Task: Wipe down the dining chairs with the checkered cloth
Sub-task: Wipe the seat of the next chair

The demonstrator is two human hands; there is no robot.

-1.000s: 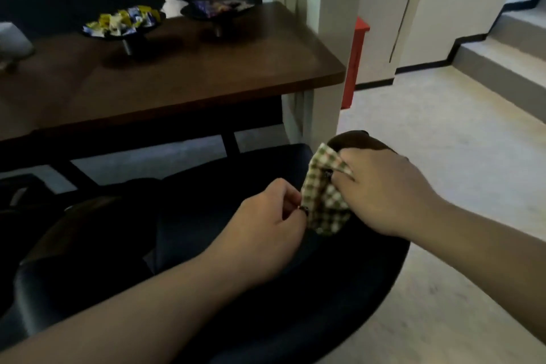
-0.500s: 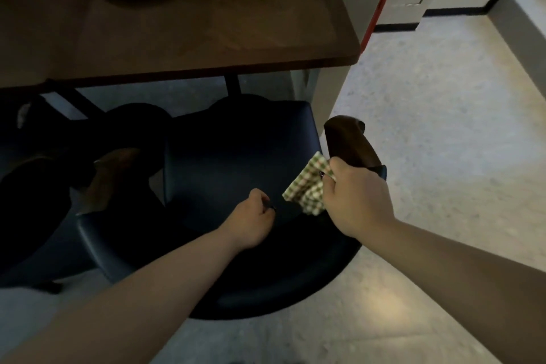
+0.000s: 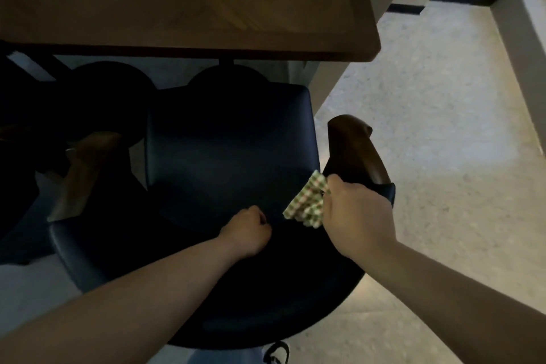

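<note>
Nearest the camera, over the curved back of the dark navy upholstered dining chair, both forearms reach in. The left hand hovers over or rests on the rear of the chair's seat, its fingers curled into a loose fist that seems to hold nothing. Just to the right of it, the right hand grips the bunched green-and-cream checkered cloth in closed fingers, against the inner base of the chair's brown wooden right armrest. The step in hand looks like wiping that armrest; next the cloth likely needs drawing along the wood or across the seat. Beyond the chair stands the brown wooden dining surface.
</note>
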